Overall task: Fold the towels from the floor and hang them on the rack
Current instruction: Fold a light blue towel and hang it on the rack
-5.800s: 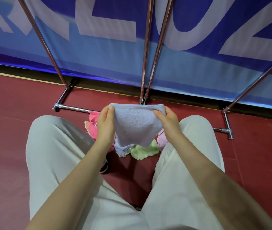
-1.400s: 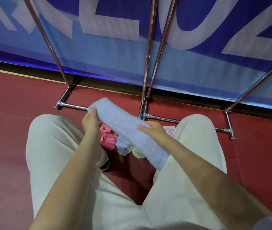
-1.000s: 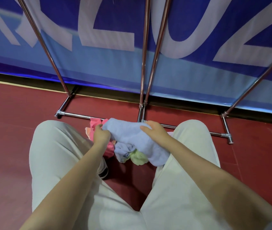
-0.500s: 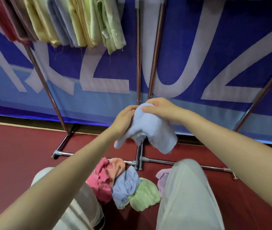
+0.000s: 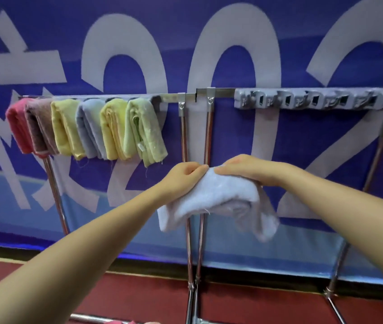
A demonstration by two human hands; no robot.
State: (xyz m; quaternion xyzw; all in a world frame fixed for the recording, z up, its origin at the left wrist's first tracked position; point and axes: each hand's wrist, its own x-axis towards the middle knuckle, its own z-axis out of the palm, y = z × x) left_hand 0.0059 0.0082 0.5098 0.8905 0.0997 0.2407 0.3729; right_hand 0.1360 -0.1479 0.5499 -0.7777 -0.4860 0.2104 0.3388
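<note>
Head view. Both hands held a folded pale blue towel (image 5: 218,202) in the air in front of the rack, below its top rail and near the two centre posts. The left hand (image 5: 185,175) gripped the towel's upper left edge with curled fingers. The right hand (image 5: 249,168) lay over the top of the fold, fingers curled down onto the cloth. The towel's two ends drooped below the hands.

The left rack rail (image 5: 167,98) carried six folded towels side by side: red (image 5: 17,127), brown (image 5: 38,127), yellow (image 5: 65,129), blue-grey (image 5: 91,129), a second yellow (image 5: 113,129) and light green (image 5: 142,132). A short stretch of bare rail remained between the green towel and the centre bracket. The right rail carried a grey clip strip (image 5: 314,100) with no towel on it.

Assessment: folding of the held towel appeared complete; hanging was not yet done. At the bottom edge, a scrap of pink cloth (image 5: 118,322) showed on the red floor (image 5: 45,288), suggesting more towels were left. How many could not be determined.
</note>
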